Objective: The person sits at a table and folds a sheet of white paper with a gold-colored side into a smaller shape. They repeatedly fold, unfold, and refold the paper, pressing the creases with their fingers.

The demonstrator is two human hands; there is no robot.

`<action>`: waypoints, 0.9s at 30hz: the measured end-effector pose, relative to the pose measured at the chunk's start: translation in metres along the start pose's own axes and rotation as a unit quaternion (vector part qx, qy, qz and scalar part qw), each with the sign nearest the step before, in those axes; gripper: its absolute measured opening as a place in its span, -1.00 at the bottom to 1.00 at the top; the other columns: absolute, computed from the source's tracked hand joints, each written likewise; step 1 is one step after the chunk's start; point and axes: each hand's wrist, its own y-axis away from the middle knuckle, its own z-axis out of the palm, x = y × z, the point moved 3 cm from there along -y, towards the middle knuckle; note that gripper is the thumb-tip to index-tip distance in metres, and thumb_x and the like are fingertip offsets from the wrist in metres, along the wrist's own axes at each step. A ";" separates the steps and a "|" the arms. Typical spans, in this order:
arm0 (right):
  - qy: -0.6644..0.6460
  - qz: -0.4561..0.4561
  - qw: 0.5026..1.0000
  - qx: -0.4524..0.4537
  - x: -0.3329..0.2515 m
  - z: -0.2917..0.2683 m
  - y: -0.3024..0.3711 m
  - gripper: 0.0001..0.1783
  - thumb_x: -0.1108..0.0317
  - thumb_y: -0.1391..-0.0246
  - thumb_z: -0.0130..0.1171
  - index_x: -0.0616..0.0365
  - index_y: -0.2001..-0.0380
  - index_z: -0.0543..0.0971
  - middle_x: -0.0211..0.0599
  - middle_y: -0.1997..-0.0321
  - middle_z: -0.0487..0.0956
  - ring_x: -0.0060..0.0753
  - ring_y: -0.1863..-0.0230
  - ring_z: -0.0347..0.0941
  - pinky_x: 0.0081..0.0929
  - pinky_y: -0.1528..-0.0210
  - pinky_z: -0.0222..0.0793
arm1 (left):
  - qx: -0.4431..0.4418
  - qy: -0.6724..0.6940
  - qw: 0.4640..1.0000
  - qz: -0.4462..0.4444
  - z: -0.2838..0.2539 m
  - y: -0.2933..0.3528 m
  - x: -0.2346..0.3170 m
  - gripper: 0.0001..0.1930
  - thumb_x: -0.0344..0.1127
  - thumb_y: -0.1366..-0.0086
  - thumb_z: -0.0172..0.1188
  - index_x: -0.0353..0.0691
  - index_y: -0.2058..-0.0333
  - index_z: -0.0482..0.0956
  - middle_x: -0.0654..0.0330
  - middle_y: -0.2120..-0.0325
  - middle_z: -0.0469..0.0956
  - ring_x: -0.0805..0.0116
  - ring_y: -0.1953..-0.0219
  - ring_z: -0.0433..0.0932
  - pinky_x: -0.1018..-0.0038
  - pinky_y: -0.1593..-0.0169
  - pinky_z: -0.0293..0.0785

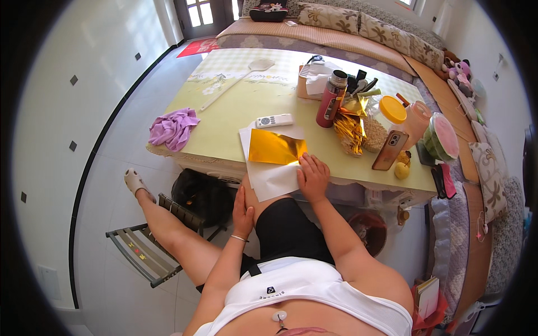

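Shirt (pixel 302 288), gold sheet (pixel 274 147), table (pixel 218 123), floor (pixel 106 252)

Right fingers (pixel 311 166) on gold sheet (pixel 274 147), white paper (pixel 271 180) beneath

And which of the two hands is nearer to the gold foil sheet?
The right hand: it is at the lower right corner of the gold foil sheet. The left hand is lower in view, apart from it.
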 end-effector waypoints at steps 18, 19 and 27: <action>0.001 0.009 1.000 -0.004 0.000 0.002 0.002 -0.58 0.14 -0.24 0.15 0.03 -0.09 0.65 -0.35 -0.24 0.62 -0.22 -0.29 0.45 -0.18 -0.38 0.15 | 0.019 0.019 0.998 -0.049 -0.002 0.002 -0.005 -0.15 0.25 -0.41 0.08 -0.35 -0.40 0.26 -0.16 -0.28 0.43 -0.02 -0.31 0.43 0.27 -0.34 0.31; 0.001 0.010 1.000 -0.006 0.000 0.002 0.002 -0.58 0.14 -0.24 0.15 0.03 -0.09 0.65 -0.35 -0.24 0.62 -0.23 -0.29 0.45 -0.18 -0.38 0.14 | 0.018 0.010 0.999 -0.049 -0.003 0.003 -0.009 -0.15 0.25 -0.41 0.08 -0.36 -0.39 0.28 -0.17 -0.26 0.45 -0.02 -0.29 0.45 0.27 -0.33 0.33; 0.005 0.006 1.000 -0.002 0.001 0.002 0.003 -0.58 0.13 -0.25 0.15 0.03 -0.09 0.65 -0.35 -0.25 0.61 -0.24 -0.29 0.45 -0.20 -0.38 0.14 | -0.004 0.031 0.995 -0.092 0.000 0.009 -0.015 -0.20 0.22 -0.46 0.03 -0.39 -0.37 0.29 -0.11 -0.23 0.48 0.07 -0.27 0.46 0.31 -0.33 0.30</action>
